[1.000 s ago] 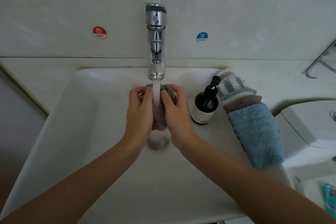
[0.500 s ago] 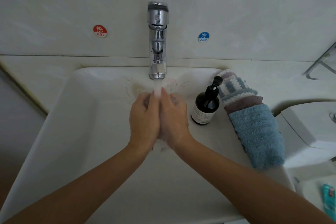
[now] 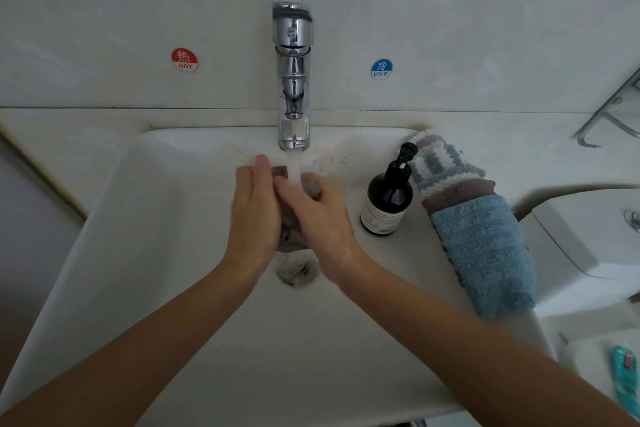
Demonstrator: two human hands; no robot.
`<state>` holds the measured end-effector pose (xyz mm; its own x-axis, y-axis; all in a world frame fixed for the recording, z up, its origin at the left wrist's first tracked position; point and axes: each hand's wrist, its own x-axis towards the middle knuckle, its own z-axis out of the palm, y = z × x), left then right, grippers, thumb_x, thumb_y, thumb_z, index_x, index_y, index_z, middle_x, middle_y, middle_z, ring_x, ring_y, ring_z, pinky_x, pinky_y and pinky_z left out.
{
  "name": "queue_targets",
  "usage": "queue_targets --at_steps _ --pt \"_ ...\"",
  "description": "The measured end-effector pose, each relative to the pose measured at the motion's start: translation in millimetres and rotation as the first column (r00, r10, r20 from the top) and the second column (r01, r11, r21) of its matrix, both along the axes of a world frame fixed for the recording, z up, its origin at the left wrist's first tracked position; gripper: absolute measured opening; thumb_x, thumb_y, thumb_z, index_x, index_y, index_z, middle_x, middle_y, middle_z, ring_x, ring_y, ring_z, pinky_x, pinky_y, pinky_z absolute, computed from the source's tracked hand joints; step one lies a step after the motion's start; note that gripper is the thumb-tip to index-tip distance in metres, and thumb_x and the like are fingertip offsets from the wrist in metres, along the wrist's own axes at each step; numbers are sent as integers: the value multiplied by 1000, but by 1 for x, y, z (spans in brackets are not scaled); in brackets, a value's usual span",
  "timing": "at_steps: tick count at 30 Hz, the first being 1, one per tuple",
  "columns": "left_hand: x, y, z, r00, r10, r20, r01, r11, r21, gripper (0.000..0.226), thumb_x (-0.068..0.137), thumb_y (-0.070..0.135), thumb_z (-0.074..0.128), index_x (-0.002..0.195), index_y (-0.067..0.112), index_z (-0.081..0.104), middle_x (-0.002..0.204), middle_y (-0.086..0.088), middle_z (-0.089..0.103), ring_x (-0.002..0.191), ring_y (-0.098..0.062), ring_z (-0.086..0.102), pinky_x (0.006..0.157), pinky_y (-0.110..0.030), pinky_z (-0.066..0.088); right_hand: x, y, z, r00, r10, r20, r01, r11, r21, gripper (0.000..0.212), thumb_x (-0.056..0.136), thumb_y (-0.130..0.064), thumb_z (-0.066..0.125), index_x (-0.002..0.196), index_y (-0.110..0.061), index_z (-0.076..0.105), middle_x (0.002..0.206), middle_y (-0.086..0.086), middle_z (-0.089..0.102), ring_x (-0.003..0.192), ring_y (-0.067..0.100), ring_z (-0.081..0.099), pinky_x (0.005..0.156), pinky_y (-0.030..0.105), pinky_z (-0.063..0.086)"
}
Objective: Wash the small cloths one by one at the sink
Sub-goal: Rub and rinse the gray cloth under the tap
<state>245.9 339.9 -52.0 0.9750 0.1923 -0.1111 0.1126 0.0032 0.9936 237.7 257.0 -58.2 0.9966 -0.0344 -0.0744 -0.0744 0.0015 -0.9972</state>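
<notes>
Under the running tap (image 3: 293, 80), over the white sink (image 3: 145, 218): one wet grey cloth (image 3: 292, 236), pressed between both hands. Left hand (image 3: 254, 210) lies flat against its left side, fingers straight and pointing far. Right hand (image 3: 317, 215) grips it from the right, fingers curled over the top in the water stream (image 3: 294, 166). Cloth's lower end hangs just above the drain (image 3: 298, 270).
Right rim: dark pump bottle (image 3: 389, 198), label print too small to read; beside it, touching, stacked cloths: striped (image 3: 440, 159), brown (image 3: 460, 192), blue (image 3: 485, 253).
Far wall: red sticker (image 3: 185, 60), "HOT" under a Chinese character; blue sticker (image 3: 381, 69), "COLD" likewise
</notes>
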Motion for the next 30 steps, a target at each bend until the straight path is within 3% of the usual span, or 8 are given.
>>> queue_targets --at_steps 4,7,11,16,20,25,28,30 --pt "1 2 3 995 53 84 -59 996 73 28 100 50 32 86 29 44 85 2 59 81 -17 62 77 -44 55 -1 1 -1 998 -34 -60 37 998 51 23 83 -42 71 97 -24 65 88 2 74 84 18 73 78 48 61" --pt "-2 -2 2 990 53 128 -62 995 72 22 101 43 37 86 29 44 82 4 57 75 -14 59 70 -39 52 3 1 -4 988 -131 -82 133 991 24 29 79 -46 68 96 -23 62 86 2 72 83 23 72 75 52 60" --pt "-10 -11 -3 985 -31 167 31 1000 3 9 95 44 50 92 35 49 91 0 62 81 -18 63 64 -36 52 5 1 -2 967 -236 -100 247 961 121 34 83 -44 64 97 -13 60 87 9 71 86 29 71 77 50 59" --pt "-12 -11 -10 979 -6 203 -19 993 120 24 85 58 51 97 37 49 93 6 65 84 -8 66 74 -39 57 -2 6 -4 976 -207 -71 213 973 93 34 86 -53 57 94 -20 62 92 6 72 90 20 71 85 50 58" --pt "-8 -4 -7 980 37 197 -73 982 175 24 98 41 48 94 18 53 78 5 63 64 3 60 56 -12 47 -8 11 1 987 -162 -23 162 987 6 35 90 -61 52 89 -27 59 85 -5 69 83 8 69 82 41 59" --pt "-10 -11 -8 979 28 200 -60 987 152 37 100 35 46 79 12 65 70 -3 67 64 -8 63 56 -20 50 -10 7 12 974 -212 -81 212 977 -5 46 93 -56 52 81 -12 62 61 -19 62 68 7 66 76 38 58" --pt "-6 -12 -7 979 10 206 -45 985 164 35 98 28 49 70 10 61 65 -3 63 59 -12 59 55 -29 49 -8 10 9 965 -260 -38 260 966 -5 50 97 -48 48 76 -4 57 64 2 59 69 26 64 75 52 56" --pt "-2 -10 -8 974 37 223 -74 985 157 36 98 23 50 65 8 53 61 -8 57 56 -13 52 55 -33 44 -8 15 7 961 -274 -50 276 961 38 48 94 -50 50 75 -6 54 69 11 57 70 26 63 75 57 56"
